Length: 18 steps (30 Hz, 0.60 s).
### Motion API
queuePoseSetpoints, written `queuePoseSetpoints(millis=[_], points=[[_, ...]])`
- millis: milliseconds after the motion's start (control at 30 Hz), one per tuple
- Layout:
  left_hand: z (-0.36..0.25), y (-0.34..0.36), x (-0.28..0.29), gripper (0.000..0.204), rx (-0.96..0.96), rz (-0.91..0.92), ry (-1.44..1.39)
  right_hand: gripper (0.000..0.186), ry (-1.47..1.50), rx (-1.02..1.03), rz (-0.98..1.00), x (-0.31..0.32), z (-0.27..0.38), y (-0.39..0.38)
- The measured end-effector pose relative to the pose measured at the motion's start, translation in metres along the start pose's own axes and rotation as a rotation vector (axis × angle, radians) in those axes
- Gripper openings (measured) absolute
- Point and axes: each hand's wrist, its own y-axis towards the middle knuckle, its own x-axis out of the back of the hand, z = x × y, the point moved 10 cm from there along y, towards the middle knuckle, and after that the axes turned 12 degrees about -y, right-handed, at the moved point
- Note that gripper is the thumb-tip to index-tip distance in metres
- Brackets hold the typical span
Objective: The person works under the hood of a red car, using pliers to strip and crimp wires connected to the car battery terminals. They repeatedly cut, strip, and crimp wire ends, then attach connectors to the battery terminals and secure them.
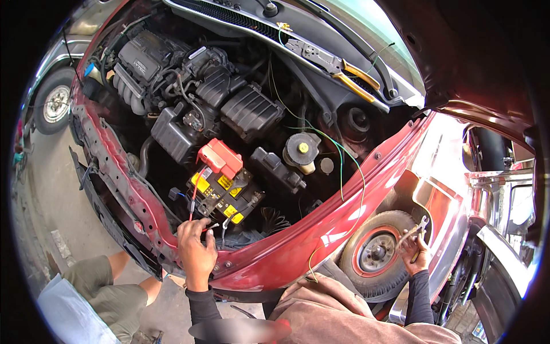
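Note:
At the car's front edge, my left hand (197, 251) is closed with its fingertips round a thin red wire (192, 207). The wire runs up along the side of the battery (228, 194), a black block with yellow labels and a red terminal cover (220, 158). Beside my fingers a grey cable (224, 225) ends close to the battery's near corner. Off to the right, over the wheel, my right hand (415, 254) grips what looks like a pair of pliers (423, 222), metal jaws upward and brownish handles in the palm.
Yellow-handled wire strippers (342, 71) lie below the windshield. Loose green wire (327, 135) hangs across the engine bay onto the red fender (321, 221). A tyre (378, 252) sits right of me. Another person's legs (117, 286) are at the lower left; the raised hood (458, 51) overhangs the upper right.

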Motion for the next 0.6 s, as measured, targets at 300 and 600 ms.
queuePoseSetpoints(millis=[300, 600], points=[[0.01, -0.003, -0.013, 0.035, 0.049, 0.061, -0.024, 0.027, -0.023, 0.014, -0.071, -0.011, 0.014, -0.011], [-0.017, 0.004, 0.024, 0.041, 0.096, -0.047, -0.072, 0.028, -0.042, -0.123, -0.208, 0.001, -0.03, -0.019]])
